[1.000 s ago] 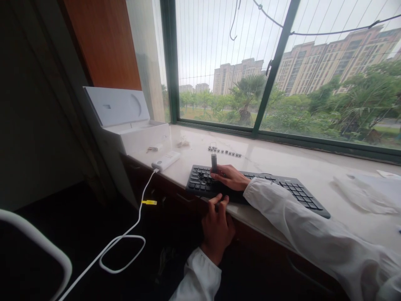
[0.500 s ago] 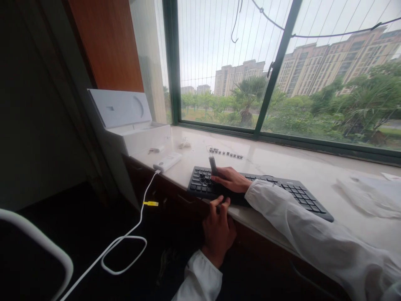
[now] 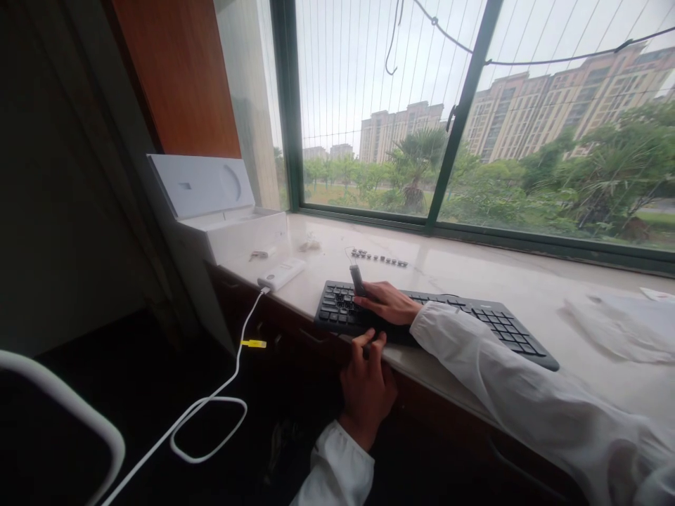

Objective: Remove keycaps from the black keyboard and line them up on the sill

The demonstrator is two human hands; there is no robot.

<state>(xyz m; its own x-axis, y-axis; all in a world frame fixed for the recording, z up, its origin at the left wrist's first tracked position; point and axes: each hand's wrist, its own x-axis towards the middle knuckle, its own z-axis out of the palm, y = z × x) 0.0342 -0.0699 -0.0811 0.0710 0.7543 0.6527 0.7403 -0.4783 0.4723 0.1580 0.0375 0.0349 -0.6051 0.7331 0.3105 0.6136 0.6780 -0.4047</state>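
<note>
A black keyboard (image 3: 514, 336) lies on the pale windowsill counter along its front edge. At its left end several keycaps are off, baring dark switches (image 3: 345, 299). My right hand (image 3: 390, 302) rests over the keys, its fingers closed around a dark keycap puller (image 3: 356, 278). Thin wire loops stick up from the puller's top end; its lower end is hidden by the fingers. From below the counter edge, my left hand (image 3: 368, 383) grips the keyboard's front edge with bent fingers; its thumb is hidden. Loose keycaps (image 3: 380, 258) lie in rows behind the keyboard.
An open white box (image 3: 245, 235) stands at the back left. Before it lies a white device (image 3: 282, 274) with a white cable (image 3: 240, 358) hanging off the counter, bearing a yellow tag (image 3: 254, 344). Clear plastic wrapping (image 3: 606, 327) is at right. A window (image 3: 369, 105) closes the back.
The camera view has shifted slightly. Both hands, the puller and the keyboard keep nearly the same places.
</note>
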